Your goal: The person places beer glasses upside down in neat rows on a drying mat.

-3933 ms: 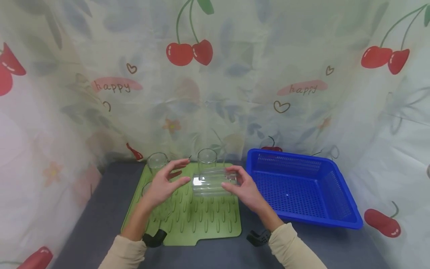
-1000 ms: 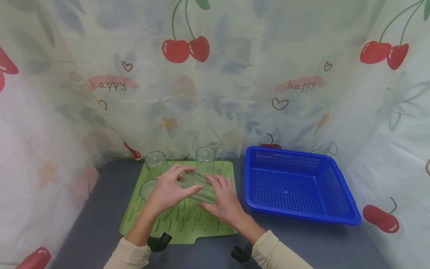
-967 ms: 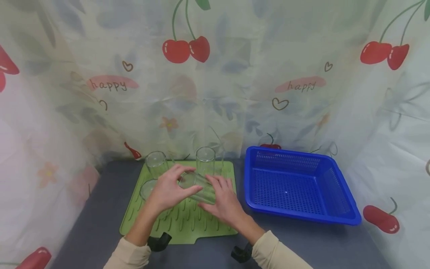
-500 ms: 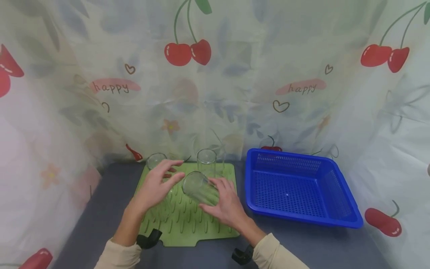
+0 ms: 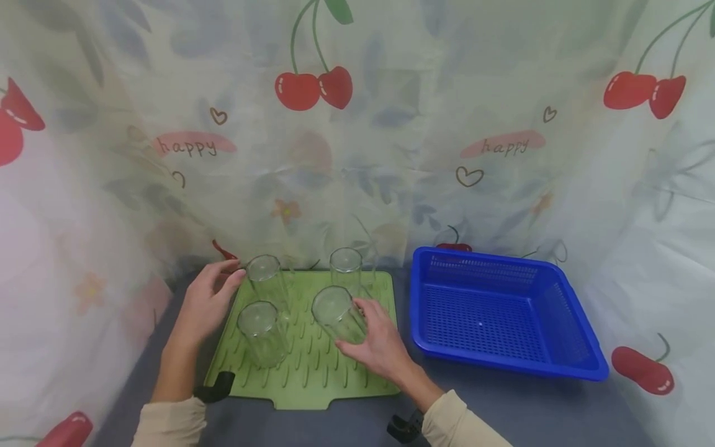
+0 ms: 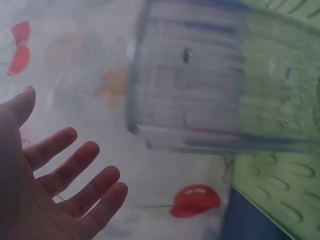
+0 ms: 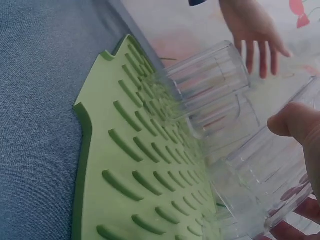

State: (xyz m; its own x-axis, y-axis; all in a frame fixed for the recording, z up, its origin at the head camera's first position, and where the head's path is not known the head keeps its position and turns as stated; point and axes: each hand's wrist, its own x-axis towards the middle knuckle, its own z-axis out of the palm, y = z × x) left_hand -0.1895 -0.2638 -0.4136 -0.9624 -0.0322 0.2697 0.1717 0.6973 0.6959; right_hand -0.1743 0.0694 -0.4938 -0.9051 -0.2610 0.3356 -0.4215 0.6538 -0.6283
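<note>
Four glasses (image 5: 262, 332) on green mat (image 5: 313, 372)

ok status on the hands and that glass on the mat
Right hand grips clear glass, tilted on green drying mat. Left hand open, off the mat's left edge. Three other glasses stand close by.

Soft, even, bright light with faint shadows. The head view is sharp in the middle and bends outward at its edges. The left wrist view is heavily blurred on a glass (image 6: 200, 85); the right wrist view smears nearby glass (image 7: 260, 185)
</note>
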